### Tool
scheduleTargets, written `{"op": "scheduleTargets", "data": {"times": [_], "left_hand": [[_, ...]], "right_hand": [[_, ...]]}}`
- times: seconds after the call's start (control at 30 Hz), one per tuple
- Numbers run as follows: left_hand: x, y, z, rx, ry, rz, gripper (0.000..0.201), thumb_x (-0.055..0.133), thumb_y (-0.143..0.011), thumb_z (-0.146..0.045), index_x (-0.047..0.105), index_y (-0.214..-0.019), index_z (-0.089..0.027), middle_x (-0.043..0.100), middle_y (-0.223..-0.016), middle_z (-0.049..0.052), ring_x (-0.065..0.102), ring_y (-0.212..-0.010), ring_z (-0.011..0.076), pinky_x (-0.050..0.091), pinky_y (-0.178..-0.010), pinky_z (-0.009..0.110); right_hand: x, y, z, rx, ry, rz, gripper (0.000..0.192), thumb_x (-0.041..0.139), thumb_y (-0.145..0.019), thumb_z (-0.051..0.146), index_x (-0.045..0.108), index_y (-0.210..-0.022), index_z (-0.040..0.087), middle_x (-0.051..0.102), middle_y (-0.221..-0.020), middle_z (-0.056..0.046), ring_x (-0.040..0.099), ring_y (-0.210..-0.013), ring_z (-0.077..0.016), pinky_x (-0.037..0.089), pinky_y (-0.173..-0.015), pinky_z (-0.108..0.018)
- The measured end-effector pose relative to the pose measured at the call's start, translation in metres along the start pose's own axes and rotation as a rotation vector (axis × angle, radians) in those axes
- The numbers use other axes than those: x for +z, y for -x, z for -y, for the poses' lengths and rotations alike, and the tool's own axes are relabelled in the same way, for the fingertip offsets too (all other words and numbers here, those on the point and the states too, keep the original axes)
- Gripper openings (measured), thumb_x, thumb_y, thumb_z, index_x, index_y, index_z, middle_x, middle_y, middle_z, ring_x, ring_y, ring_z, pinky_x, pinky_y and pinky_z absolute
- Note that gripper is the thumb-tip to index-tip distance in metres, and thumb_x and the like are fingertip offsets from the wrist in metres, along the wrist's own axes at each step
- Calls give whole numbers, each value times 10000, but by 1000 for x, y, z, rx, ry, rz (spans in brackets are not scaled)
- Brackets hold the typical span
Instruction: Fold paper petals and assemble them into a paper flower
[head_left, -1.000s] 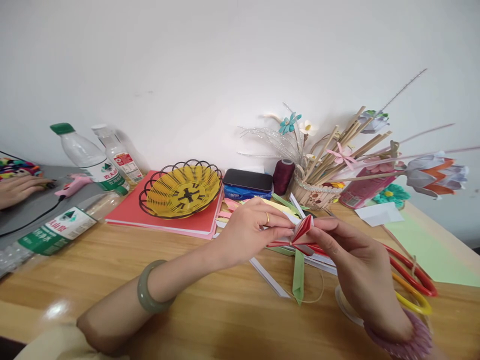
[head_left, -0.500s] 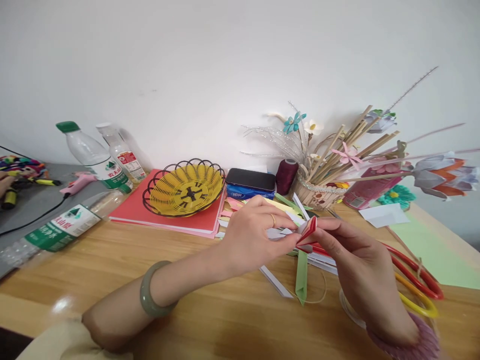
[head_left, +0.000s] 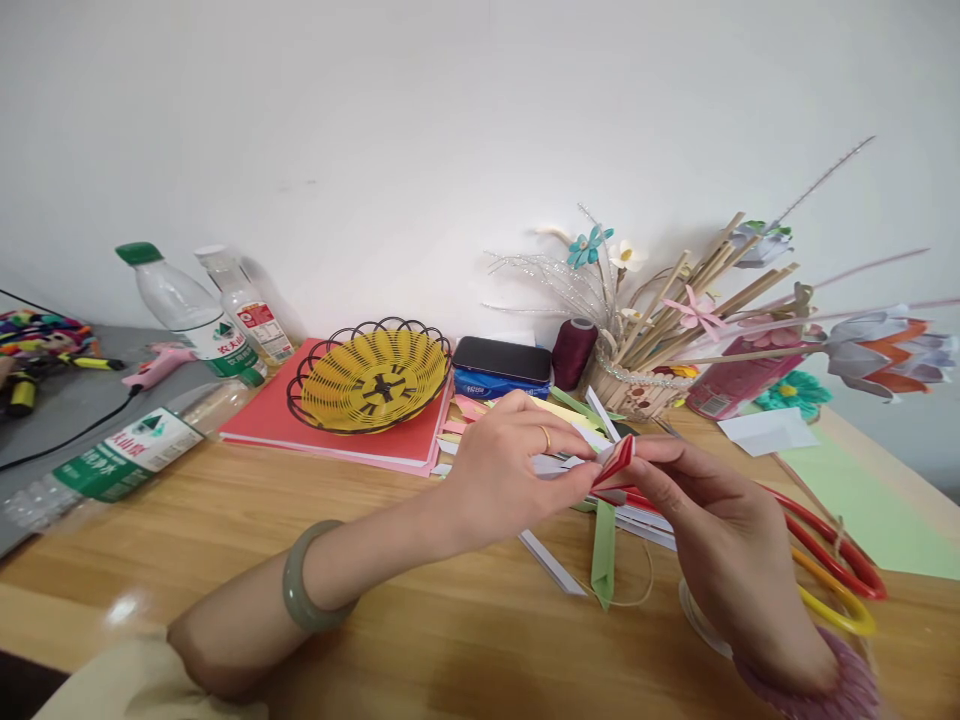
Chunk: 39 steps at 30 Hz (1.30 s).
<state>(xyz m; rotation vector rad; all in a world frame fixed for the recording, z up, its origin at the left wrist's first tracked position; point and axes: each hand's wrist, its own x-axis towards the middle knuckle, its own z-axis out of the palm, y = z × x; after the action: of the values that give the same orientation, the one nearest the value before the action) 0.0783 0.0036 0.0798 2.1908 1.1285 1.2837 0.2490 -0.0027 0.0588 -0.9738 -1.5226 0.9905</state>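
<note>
Between my two hands is a small folded piece of red and white paper [head_left: 616, 464], held up above the table. My left hand [head_left: 510, 465] pinches its left side between thumb and fingers; a gold ring and a green bangle are on this arm. My right hand [head_left: 720, 530] grips the paper's right edge with thumb and forefinger. Below and behind the hands lie loose paper strips, among them a green strip [head_left: 603, 555] and a white strip [head_left: 552, 562]. My fingers hide part of the folded paper.
A yellow woven basket [head_left: 367, 380] rests on red paper sheets [head_left: 255, 425]. Behind are a dark phone-like slab [head_left: 501, 358] and a maroon thread spool [head_left: 574, 352]. A pot of sticks and craft flowers [head_left: 637, 390] stands right. Plastic bottles [head_left: 124, 455] and a pink glue gun [head_left: 159, 368] are left.
Almost nothing differs. Both hands keep their pinch on the folded paper in nearly the same place, and the view has shifted very slightly.
</note>
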Motion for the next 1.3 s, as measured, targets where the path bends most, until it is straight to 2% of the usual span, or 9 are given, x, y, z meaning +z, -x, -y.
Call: {"op": "scheduleTargets", "data": {"times": [0.17, 0.3, 0.47, 0.57, 0.7, 0.83, 0.97, 1.1, 1.3], "left_hand": [[1, 1, 0, -13, -34, -16, 90, 596, -724, -219, 684, -713, -205, 725, -793, 8, 592, -784, 167, 456, -796, 328], [6, 4, 2, -33, -125, -45, 124, 574, -683, -168, 682, -742, -182, 716, -800, 30, 560, -826, 191, 483, -736, 322], [13, 7, 7, 139, -158, -241, 105, 565, -693, -114, 645, -676, -181, 701, -719, 11, 543, -744, 158, 497, -650, 283], [15, 9, 7, 245, -194, -324, 103, 575, -687, -80, 623, -669, -169, 694, -717, 9, 539, -726, 142, 493, -649, 273], [16, 11, 4, 358, -305, -390, 112, 582, -662, -57, 603, -662, -168, 687, -747, 13, 520, -723, 144, 472, -650, 282], [18, 13, 2, 342, -318, -413, 122, 571, -648, -66, 604, -705, -168, 672, -782, 23, 502, -767, 164, 459, -690, 320], [22, 15, 3, 340, -268, -425, 141, 559, -641, -48, 587, -720, -162, 649, -752, 23, 478, -753, 155, 441, -682, 305], [24, 18, 3, 423, -307, -481, 154, 544, -657, -40, 572, -719, -178, 631, -741, 4, 457, -752, 147, 411, -672, 287], [20, 22, 3, 562, -427, -540, 82, 585, -742, -127, 600, -763, -205, 577, -665, -10, 450, -741, 135, 369, -657, 277]], "right_hand": [[2, 1, 1, 0, -8, -1, 64, 622, -779, 297, 654, -811, 252, 670, -756, 34, 646, -707, -122, 530, -675, -209], [3, 2, 0, -39, 64, 18, 83, 606, -790, 308, 651, -816, 244, 663, -769, 17, 639, -719, -138, 524, -674, -239], [4, 3, 1, -41, 246, -2, 114, 578, -797, 335, 619, -846, 240, 648, -852, -8, 630, -787, -183, 509, -714, -321], [6, 2, 4, -165, 401, -4, 77, 586, -771, 291, 621, -814, 237, 636, -849, -16, 609, -810, -189, 495, -730, -325], [9, 3, 5, -303, 465, -25, 73, 558, -773, 205, 619, -764, 243, 616, -867, -20, 592, -837, -180, 493, -719, -302], [10, 7, 3, -438, 559, -81, 100, 556, -780, 151, 606, -792, 236, 599, -877, -30, 585, -815, -169, 492, -689, -298], [11, 8, 3, -532, 642, -92, 129, 549, -767, 126, 575, -854, 217, 592, -909, -51, 577, -846, -188, 489, -718, -340], [11, 10, 5, -577, 679, -57, 149, 517, -770, 107, 546, -883, 200, 577, -933, -65, 560, -873, -192, 492, -705, -339], [8, 12, 5, -826, 775, -125, 241, 555, -738, 55, 554, -953, 164, 581, -947, -91, 551, -878, -215, 467, -748, -390]]}}
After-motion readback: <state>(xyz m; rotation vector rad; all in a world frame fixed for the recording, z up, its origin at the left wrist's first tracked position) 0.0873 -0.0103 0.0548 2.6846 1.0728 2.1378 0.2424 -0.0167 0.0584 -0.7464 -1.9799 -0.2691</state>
